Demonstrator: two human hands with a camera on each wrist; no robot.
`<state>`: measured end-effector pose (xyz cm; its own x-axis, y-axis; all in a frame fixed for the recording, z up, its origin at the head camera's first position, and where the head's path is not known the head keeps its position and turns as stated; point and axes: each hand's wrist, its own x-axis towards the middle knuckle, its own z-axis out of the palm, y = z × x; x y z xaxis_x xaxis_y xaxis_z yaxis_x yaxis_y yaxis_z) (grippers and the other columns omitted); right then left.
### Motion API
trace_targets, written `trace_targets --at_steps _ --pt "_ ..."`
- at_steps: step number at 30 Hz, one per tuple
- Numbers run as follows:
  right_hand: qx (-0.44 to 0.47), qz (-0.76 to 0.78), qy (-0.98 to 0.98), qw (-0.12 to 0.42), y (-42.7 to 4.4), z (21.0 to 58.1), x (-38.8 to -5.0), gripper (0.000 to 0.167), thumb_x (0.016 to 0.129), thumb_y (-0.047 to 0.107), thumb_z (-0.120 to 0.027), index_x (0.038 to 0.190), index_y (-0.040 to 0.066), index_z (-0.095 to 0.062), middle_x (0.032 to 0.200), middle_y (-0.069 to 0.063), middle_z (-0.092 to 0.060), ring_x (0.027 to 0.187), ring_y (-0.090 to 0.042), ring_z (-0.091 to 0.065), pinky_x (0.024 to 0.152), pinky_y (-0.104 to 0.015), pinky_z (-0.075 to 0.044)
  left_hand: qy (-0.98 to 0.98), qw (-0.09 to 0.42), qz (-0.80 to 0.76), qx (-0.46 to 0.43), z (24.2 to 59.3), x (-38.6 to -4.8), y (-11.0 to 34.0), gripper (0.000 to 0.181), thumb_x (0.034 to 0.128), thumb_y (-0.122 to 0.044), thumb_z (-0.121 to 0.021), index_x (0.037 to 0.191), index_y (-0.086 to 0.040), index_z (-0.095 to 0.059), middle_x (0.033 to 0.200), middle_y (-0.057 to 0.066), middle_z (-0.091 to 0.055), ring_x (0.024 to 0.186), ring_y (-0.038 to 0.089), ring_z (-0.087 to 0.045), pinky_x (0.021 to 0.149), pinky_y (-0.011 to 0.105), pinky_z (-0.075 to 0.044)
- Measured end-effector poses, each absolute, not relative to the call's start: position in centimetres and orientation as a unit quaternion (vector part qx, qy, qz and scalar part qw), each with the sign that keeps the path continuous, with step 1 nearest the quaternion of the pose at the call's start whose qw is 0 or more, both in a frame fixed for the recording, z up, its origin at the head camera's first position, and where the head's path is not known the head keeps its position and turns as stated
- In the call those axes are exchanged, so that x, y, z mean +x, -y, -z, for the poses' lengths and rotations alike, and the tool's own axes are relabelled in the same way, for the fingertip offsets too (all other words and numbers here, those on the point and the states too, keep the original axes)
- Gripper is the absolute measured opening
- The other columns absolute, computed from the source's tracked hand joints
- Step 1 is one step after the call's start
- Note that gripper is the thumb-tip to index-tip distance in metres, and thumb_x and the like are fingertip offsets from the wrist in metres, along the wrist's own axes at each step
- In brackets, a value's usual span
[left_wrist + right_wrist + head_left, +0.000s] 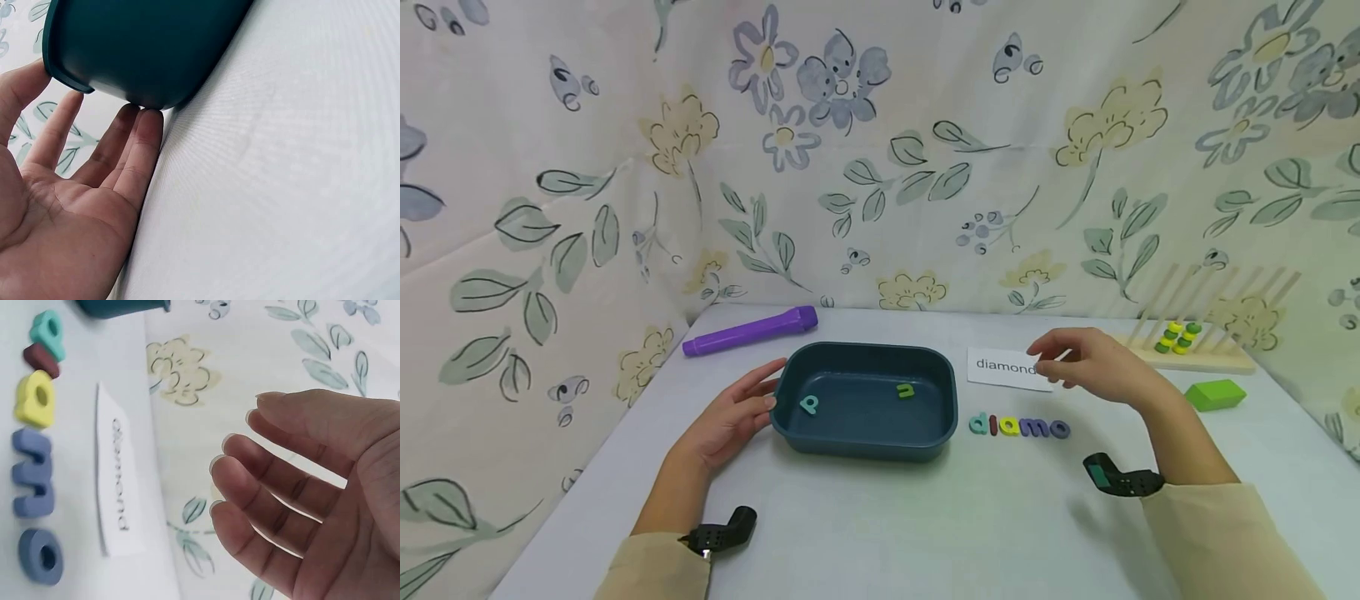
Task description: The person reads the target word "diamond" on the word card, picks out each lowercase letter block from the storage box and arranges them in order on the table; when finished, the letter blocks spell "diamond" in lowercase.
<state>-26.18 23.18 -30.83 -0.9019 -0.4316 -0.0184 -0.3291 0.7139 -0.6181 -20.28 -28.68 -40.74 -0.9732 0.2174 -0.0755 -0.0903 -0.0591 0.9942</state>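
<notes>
My left hand (735, 417) touches the left end of a dark teal rectangular tub (865, 448) with its fingertips. In the left wrist view, those fairly straight fingers (140, 156) meet the tub's outer wall. Inside the tub lie a teal letter (808, 404) and a green letter n (906, 390). Over the right end of a white card (1003, 379) reading "diamond" hovers my right hand (1093, 362), its fingers loosely bent and holding nothing. In front of the card a row of coloured letters spells "diamo": teal d (978, 424), dark red i, yellow a, purple m (1034, 427), purple o (1060, 429).
A purple toy microphone (750, 331) lies behind the tub on the left. At the right stand a wooden rack (1202, 358) with upright rods and green and yellow beads, and a green block (1215, 395). A floral curtain (865, 208) hangs along the table's back edge.
</notes>
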Motion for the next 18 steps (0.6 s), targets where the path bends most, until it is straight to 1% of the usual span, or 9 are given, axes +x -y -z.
trace_targets --at_steps 4,10,16,18 --pt "-0.22 0.313 -0.92 0.081 -21.7 29.6 -26.9 0.032 0.1 0.029 -0.067 0.126 0.011 -0.069 0.114 -0.009 -0.069 0.089 -0.019 -0.065 0.081 -0.037 -0.059 -0.679 0.104 -0.725 0.043 40.7 -20.2 28.7 0.067 0.1033 -0.016 -0.06 0.164 -0.018 -0.032 0.168 0.018 -0.025 0.129 0.009 -0.058 0.103 0.022 -0.052" --pt "-0.239 0.315 -0.914 0.091 -19.7 28.1 -27.7 0.031 0.1 0.029 -0.067 0.127 0.013 -0.07 0.116 -0.008 -0.07 0.094 -0.022 -0.066 0.082 -0.036 -0.059 -0.678 0.103 -0.726 0.046 40.8 -20.3 28.6 0.067 0.103 -0.015 -0.06 0.163 -0.017 -0.032 0.168 0.017 -0.025 0.129 0.009 -0.058 0.103 0.022 -0.052" --pt "-0.255 0.318 -0.906 0.112 -17.9 27.5 -28.4 0.029 0.1 0.026 -0.066 0.127 0.014 -0.07 0.116 -0.007 -0.073 0.097 -0.024 -0.068 0.087 -0.044 -0.06 -0.679 0.102 -0.726 0.047 40.9 -20.3 28.6 0.066 0.1033 -0.016 -0.06 0.163 -0.018 -0.032 0.169 0.016 -0.025 0.132 0.01 -0.056 0.104 0.022 -0.052" --pt "-0.259 0.326 -0.902 0.119 -17.1 27.5 -28.7 0.029 0.1 0.024 -0.066 0.126 0.014 -0.07 0.116 -0.007 -0.073 0.099 -0.025 -0.068 0.089 -0.045 -0.06 -0.678 0.102 -0.726 0.047 40.9 -20.3 28.7 0.066 0.1035 -0.016 -0.06 0.163 -0.019 -0.032 0.169 0.016 -0.025 0.132 0.01 -0.056 0.104 0.022 -0.052"
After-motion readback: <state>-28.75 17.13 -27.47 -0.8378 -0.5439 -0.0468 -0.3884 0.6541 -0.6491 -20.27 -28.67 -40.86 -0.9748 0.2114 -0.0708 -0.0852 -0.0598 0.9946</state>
